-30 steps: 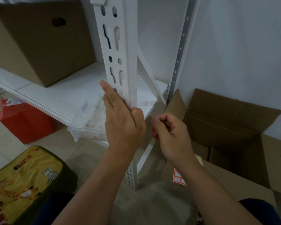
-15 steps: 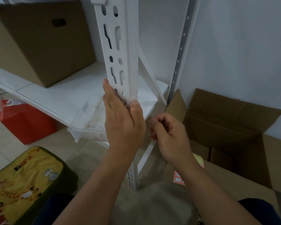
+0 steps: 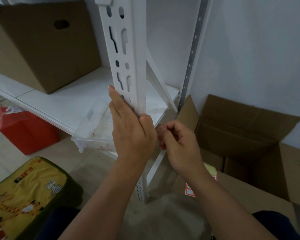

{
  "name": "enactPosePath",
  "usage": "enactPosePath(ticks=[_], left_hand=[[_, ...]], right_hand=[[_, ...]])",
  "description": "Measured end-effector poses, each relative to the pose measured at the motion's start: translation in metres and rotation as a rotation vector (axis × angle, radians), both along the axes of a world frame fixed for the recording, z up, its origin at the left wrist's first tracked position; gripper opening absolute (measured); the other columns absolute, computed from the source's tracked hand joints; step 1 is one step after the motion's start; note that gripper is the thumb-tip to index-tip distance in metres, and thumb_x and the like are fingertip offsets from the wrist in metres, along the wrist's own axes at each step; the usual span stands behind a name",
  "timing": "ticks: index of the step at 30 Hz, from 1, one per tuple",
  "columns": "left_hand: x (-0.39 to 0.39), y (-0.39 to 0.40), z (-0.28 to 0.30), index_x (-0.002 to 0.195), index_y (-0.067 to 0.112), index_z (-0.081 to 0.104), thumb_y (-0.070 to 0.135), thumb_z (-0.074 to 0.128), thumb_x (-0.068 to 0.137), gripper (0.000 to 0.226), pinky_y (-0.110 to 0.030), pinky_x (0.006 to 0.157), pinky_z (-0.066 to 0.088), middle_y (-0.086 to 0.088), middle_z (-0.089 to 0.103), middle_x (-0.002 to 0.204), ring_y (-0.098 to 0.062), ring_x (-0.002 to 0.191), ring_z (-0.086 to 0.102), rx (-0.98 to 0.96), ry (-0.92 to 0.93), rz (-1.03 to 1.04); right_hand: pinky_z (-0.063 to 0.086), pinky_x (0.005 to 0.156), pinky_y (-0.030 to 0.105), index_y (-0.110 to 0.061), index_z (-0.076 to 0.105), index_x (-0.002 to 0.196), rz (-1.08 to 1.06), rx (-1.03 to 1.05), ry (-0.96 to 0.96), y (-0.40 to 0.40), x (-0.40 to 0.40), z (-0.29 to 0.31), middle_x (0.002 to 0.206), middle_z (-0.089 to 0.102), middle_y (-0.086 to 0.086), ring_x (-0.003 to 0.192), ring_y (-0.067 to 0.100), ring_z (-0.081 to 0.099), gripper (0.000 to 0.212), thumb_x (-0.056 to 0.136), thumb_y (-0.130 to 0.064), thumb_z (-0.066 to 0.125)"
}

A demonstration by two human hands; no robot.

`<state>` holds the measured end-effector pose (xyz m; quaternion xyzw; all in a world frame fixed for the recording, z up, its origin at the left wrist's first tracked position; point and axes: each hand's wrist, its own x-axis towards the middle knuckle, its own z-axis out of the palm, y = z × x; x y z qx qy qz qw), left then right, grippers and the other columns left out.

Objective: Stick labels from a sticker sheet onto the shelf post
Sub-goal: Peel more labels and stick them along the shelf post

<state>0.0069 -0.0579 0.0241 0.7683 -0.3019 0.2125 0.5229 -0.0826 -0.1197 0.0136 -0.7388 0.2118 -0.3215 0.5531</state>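
At centre frame, the left hand (image 3: 132, 130) presses flat-fingered on the shelf post (image 3: 128, 54); the curled right hand (image 3: 178, 144) may hold a label, unclear. The label could stick crooked.

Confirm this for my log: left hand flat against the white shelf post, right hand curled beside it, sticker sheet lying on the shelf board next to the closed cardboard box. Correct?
Not quite. The sticker sheet lies on the flap of the open cardboard box on the floor, under the right hand's wrist, as the head view shows. The left hand on the shelf post is correct.
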Motion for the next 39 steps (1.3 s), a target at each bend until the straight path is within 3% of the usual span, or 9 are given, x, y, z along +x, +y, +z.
enactPosePath(ticks=[10,15,17,19,22,29,32,35,39], left_hand=[[0.001,0.0,-0.001,0.153,-0.003,-0.001,0.025,0.031,0.087,0.079,-0.012,0.056,0.034,-0.018,0.04,0.13,-0.005,0.08,0.036,0.027,0.01,-0.01],[0.003,0.004,-0.002,0.153,0.0,-0.004,0.025,0.036,0.085,0.083,-0.011,0.06,0.036,-0.017,0.039,0.135,-0.005,0.084,0.039,0.033,0.012,-0.037],[0.004,0.006,-0.002,0.154,0.003,-0.005,0.025,0.037,0.084,0.084,-0.012,0.074,0.044,-0.014,0.031,0.149,-0.002,0.11,0.046,-0.015,0.008,-0.078],[0.005,0.008,-0.003,0.154,0.001,-0.002,0.021,0.036,0.084,0.082,-0.002,0.101,0.031,-0.006,0.017,0.159,0.007,0.139,0.023,-0.091,0.003,-0.13],[0.005,0.012,-0.003,0.154,0.001,0.003,0.023,0.033,0.083,0.08,-0.018,0.117,0.026,-0.011,0.014,0.162,-0.02,0.149,0.019,-0.126,0.027,-0.175],[0.006,0.012,-0.001,0.155,0.005,0.003,0.013,0.043,0.088,0.078,0.003,0.094,0.031,-0.013,0.019,0.162,0.0,0.133,0.032,-0.109,0.052,-0.152],[0.006,0.011,-0.002,0.154,0.002,0.004,0.011,0.042,0.087,0.078,0.003,0.096,0.028,-0.014,0.017,0.162,-0.002,0.136,0.029,-0.108,0.039,-0.148],[0.007,0.012,-0.003,0.154,0.0,0.003,0.014,0.042,0.088,0.078,0.0,0.102,0.027,-0.012,0.016,0.162,-0.008,0.141,0.028,-0.11,0.018,-0.16],[0.008,0.012,-0.005,0.154,0.0,0.002,0.024,0.036,0.084,0.081,-0.001,0.106,0.025,0.005,0.01,0.155,-0.003,0.142,0.021,-0.129,0.005,-0.19]], right_hand=[[0.051,0.063,0.034,-0.015,0.063,0.084,0.007,-0.004,-0.022,-0.002,0.0,-0.001,0.07,0.062,0.0,0.066,0.019,0.059,0.015,0.096,-0.015,0.054],[0.048,0.062,0.019,-0.02,0.064,0.087,0.017,-0.003,-0.033,-0.002,0.004,-0.001,0.072,0.063,-0.008,0.066,0.004,0.058,0.014,0.095,-0.014,0.055],[0.05,0.065,0.018,-0.022,0.064,0.096,0.024,0.007,-0.042,-0.002,0.006,0.0,0.079,0.065,-0.008,0.07,0.005,0.061,0.01,0.095,-0.016,0.056],[0.052,0.067,0.019,-0.021,0.065,0.102,0.022,0.008,-0.051,-0.002,0.01,0.001,0.082,0.066,-0.007,0.074,0.007,0.063,0.011,0.095,-0.019,0.058],[0.057,0.069,0.029,-0.019,0.066,0.104,0.034,-0.005,-0.08,0.002,0.02,0.005,0.081,0.067,-0.006,0.075,0.012,0.065,0.013,0.093,-0.023,0.06],[0.05,0.062,0.009,-0.037,0.065,0.085,0.042,-0.055,-0.228,0.011,0.037,0.016,0.069,0.065,-0.029,0.076,-0.002,0.065,0.027,0.097,-0.016,0.054],[0.049,0.065,0.006,-0.032,0.064,0.091,-0.001,-0.141,-0.256,0.012,0.04,0.012,0.075,0.061,-0.032,0.081,-0.009,0.064,0.023,0.098,-0.012,0.053],[0.053,0.071,0.013,-0.024,0.065,0.107,-0.002,-0.248,-0.261,0.008,0.042,0.006,0.089,0.062,-0.025,0.088,-0.005,0.064,0.017,0.1,-0.018,0.051],[0.058,0.074,0.038,-0.01,0.066,0.111,-0.06,-0.391,-0.237,0.004,0.046,-0.002,0.097,0.069,-0.001,0.09,0.013,0.065,0.023,0.1,-0.019,0.047]])
